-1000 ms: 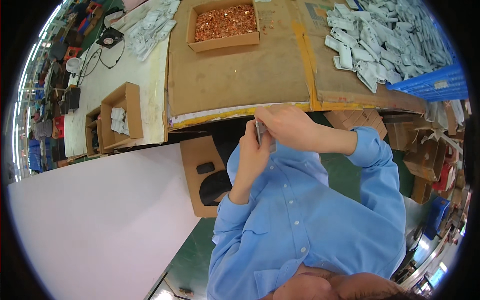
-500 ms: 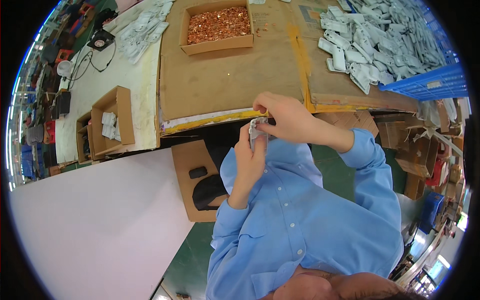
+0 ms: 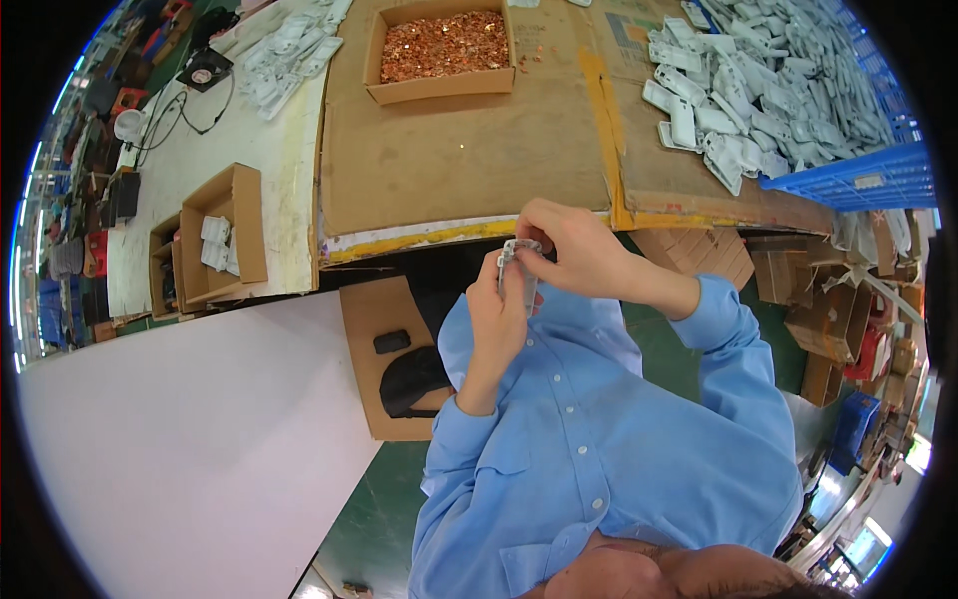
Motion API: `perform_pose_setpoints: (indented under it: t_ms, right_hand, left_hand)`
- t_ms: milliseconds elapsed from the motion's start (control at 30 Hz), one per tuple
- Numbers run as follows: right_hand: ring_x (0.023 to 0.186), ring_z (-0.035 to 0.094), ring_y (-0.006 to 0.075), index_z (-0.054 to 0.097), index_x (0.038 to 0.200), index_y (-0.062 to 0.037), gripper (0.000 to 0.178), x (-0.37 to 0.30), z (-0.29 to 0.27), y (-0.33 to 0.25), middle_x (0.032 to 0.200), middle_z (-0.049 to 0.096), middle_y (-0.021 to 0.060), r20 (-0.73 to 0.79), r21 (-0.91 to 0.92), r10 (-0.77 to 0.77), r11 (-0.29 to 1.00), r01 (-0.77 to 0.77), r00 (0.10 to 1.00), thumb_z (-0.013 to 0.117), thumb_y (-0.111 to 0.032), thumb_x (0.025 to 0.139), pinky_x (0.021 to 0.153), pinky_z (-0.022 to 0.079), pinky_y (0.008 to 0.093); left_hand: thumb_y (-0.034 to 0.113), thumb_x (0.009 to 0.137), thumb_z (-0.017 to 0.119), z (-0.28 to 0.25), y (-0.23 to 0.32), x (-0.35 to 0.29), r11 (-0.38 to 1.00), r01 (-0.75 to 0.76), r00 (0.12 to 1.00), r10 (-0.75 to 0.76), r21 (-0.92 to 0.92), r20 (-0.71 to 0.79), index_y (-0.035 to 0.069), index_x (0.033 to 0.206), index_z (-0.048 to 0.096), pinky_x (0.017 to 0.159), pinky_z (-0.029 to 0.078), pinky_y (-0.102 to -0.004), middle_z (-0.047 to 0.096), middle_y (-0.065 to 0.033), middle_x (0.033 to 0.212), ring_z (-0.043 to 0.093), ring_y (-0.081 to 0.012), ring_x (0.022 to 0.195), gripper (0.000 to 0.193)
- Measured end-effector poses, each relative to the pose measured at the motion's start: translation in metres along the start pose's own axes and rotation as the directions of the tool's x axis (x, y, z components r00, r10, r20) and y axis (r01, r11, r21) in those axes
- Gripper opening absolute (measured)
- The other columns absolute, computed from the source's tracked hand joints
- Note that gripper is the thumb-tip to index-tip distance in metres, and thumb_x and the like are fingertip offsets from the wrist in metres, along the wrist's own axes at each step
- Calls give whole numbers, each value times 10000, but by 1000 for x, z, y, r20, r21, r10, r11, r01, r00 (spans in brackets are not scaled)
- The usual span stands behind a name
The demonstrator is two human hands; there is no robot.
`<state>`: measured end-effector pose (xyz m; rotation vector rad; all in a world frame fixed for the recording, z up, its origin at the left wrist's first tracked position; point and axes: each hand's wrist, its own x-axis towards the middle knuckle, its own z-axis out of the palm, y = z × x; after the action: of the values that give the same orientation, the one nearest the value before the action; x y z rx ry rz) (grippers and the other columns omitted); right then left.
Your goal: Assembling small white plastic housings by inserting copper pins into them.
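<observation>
Both hands meet in front of my chest, just below the table's near edge. My left hand (image 3: 499, 324) grips a small white-grey plastic part (image 3: 518, 262) upright by its lower half. My right hand (image 3: 574, 250) closes its fingertips on the top of the same part. On the cardboard-covered table (image 3: 469, 165) beyond them stands a cardboard box of small copper-coloured pieces (image 3: 439, 50). A heap of white plastic parts (image 3: 758, 100) lies at the far right, spilling from a blue crate (image 3: 858, 180).
A smaller open carton with white parts (image 3: 215, 235) sits on the white table at left, with more white parts (image 3: 289, 50) and a small fan (image 3: 203, 75) behind it. A large white sheet (image 3: 170, 439) fills the lower left. Stacked cartons (image 3: 828, 309) crowd the right.
Both hands stay together on the part and have shifted slightly up toward the table edge; the right fingers now pinch its top. The view has tilted a little.
</observation>
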<state>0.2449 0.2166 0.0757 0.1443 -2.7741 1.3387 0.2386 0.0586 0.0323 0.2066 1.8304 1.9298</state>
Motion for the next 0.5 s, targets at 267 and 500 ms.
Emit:
perform_pose_setpoints:
  t_ms: [267, 500]
  right_hand:
    - [720, 609, 310, 554, 856, -23, 180, 3, -7, 0, 764, 601, 132, 78, 64, 101, 992, -106, 992, 650, -155, 781, 624, 475, 398]
    - [720, 608, 312, 557, 855, -28, 170, -2, -4, 4, 769, 602, 125, 82, -18, 122, 992, -121, 989, 643, -152, 776, 617, 469, 404]
  left_hand:
    - [226, 998, 434, 1, 0, 1, 997, -27, 999, 25, 70, 25, 12, 1088, 575, 496, 496, -258, 668, -89, 754, 640, -139, 574, 271]
    - [210, 985, 434, 5, -2, 0, 993, -13, 1000, 11, 119, 21, 14, 1067, 584, 488, 493, -266, 655, -86, 734, 637, -151, 562, 259]
